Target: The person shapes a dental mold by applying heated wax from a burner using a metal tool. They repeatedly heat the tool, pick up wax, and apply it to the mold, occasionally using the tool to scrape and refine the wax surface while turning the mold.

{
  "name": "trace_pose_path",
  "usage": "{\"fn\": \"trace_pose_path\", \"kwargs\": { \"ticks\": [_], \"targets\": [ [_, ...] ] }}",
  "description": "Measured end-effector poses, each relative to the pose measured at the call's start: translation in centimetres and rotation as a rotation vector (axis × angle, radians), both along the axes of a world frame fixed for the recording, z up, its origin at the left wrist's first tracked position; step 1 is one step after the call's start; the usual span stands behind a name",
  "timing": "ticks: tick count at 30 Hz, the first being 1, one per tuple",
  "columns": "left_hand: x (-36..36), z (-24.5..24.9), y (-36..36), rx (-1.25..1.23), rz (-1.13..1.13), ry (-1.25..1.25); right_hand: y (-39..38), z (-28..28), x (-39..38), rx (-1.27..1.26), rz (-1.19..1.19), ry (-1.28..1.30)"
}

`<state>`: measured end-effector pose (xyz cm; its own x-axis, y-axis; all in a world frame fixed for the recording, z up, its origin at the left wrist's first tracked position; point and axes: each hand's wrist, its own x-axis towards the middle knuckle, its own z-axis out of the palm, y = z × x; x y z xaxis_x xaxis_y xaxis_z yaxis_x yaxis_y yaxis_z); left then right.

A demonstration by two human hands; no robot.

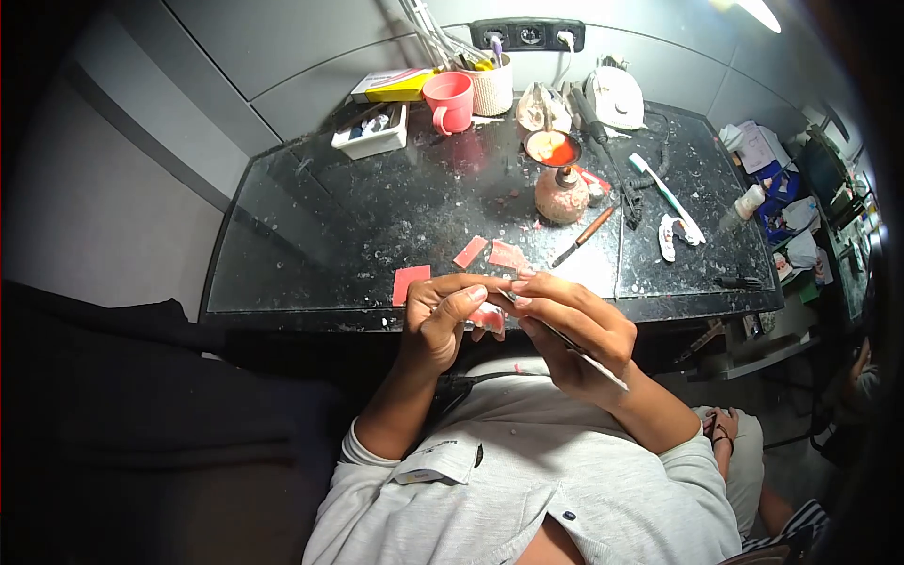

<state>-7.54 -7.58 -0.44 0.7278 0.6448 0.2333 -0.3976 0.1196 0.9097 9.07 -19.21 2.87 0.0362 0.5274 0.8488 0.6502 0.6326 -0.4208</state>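
Note:
In front of my chest, at the bench edge, my left hand (pixel 441 315) is closed around a small pink-and-white dental wax model (pixel 488 318), partly hidden by the fingers. My right hand (pixel 586 330) grips a thin metal carving tool (pixel 603 370); one end sticks out below the palm, the other reaches the model near my left thumb. Just beyond my hands lie pink wax pieces (pixel 470 250), a torn one (pixel 507 254) and a square sheet (pixel 411 284). A wooden-handled wax knife (pixel 586 235) rests farther right.
A round spirit burner (pixel 562 196) stands mid-bench under a dish of wax (pixel 553 148). Behind are a pink mug (pixel 449 102), a white tray (pixel 371 132) and a tool pot (pixel 490 87). At right lie a toothbrush (pixel 666 196) and a white dental cast (pixel 669 238). Another person's hand (pixel 723 424) is at lower right.

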Motion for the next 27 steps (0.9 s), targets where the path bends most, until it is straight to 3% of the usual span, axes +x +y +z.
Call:
{"fn": "trace_pose_path", "kwargs": {
  "ticks": [11, 20, 27],
  "targets": [
    [-0.3, 1.1, -0.4, -0.017, 0.018, 0.049, 0.1, 0.5, -0.5, 0.009, -0.026, -0.023],
    [-0.4, 1.4, -0.2, -0.215, -0.07, 0.09, -0.3, 0.3, -0.8, -0.057, -0.068, 0.015],
    [-0.4, 0.7, -0.2, -0.286, -0.068, 0.076, 0.4, -0.3, -0.9, -0.116, -0.054, -0.119]
  ]
}}
